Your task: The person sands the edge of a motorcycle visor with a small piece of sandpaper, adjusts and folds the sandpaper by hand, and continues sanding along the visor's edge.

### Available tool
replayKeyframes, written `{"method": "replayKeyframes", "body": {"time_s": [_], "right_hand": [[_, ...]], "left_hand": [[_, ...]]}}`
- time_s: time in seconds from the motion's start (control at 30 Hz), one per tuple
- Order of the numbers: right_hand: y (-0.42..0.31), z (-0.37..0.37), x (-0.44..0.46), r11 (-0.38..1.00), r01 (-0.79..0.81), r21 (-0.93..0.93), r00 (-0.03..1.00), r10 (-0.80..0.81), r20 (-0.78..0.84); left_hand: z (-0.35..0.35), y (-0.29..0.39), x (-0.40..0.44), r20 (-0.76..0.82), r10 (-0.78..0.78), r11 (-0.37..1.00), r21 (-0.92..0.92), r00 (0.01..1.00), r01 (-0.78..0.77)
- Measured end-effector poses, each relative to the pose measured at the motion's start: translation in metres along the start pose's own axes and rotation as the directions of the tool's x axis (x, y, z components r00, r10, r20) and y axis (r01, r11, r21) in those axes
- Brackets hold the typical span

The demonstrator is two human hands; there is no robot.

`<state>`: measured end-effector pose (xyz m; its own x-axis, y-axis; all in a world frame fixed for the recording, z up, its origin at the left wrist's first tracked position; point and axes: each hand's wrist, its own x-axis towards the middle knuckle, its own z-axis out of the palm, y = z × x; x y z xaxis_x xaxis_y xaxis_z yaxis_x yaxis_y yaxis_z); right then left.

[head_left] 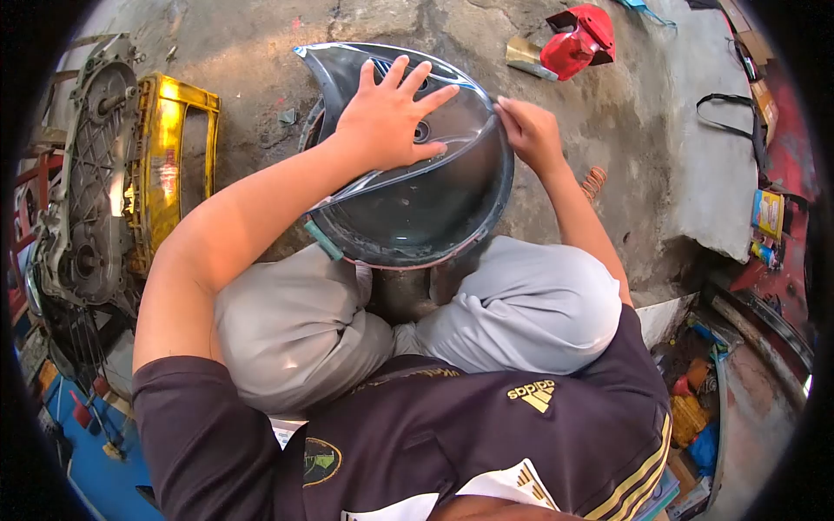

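A dark, glossy, pointed motorcycle fairing panel (465,113) lies across the top of a round dark basin (495,217) that stands between my knees. My left hand (382,122) rests flat on the panel with its fingers spread. At the panel's right tip, my right hand (528,135) has its thumb and fingers closed on the edge. A hole with a round rim shows in the panel beside my left thumb. The basin looks wet inside, but the panel hides its far part. A teal piece (323,240) sits at the basin's near-left rim.
A yellow crate (213,143) stands at the left beside a large metal engine casing (78,187). Farther off on the concrete floor lies a red plastic part (580,43). A copper-coloured coil spring (593,184) is just right of my right forearm. Mixed clutter (691,417) fills the lower right.
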<state>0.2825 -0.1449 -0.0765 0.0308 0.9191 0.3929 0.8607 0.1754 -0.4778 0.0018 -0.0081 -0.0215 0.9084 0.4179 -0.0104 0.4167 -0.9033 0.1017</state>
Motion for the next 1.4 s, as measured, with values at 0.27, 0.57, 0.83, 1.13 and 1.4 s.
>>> {"method": "replayKeyframes", "body": {"time_s": [0.27,0.57,0.83,1.13,1.4], "right_hand": [[-0.005,-0.007,-0.010,0.999,-0.016,-0.028,1.000,0.015,-0.021],[-0.014,0.003,0.023,0.999,-0.011,-0.040,0.999,0.013,0.049],[-0.003,0.001,-0.002,0.998,0.062,0.024,0.998,-0.062,-0.029],[-0.010,-0.002,0.011,0.991,-0.116,-0.060,0.992,0.119,0.042],[-0.012,-0.001,0.012,0.979,-0.194,0.065,0.981,0.192,0.036]], "left_hand": [[-0.002,-0.001,0.002,-0.012,0.007,1.000,-0.006,1.000,-0.007],[-0.001,-0.002,0.001,-0.035,0.022,1.000,0.014,0.999,-0.021],[0.004,-0.002,0.000,-0.031,0.010,1.000,0.000,0.999,-0.010],[0.002,-0.004,0.002,-0.027,0.012,1.000,0.014,1.000,-0.011],[0.000,-0.002,0.001,-0.022,0.005,1.000,0.000,1.000,-0.005]]}}
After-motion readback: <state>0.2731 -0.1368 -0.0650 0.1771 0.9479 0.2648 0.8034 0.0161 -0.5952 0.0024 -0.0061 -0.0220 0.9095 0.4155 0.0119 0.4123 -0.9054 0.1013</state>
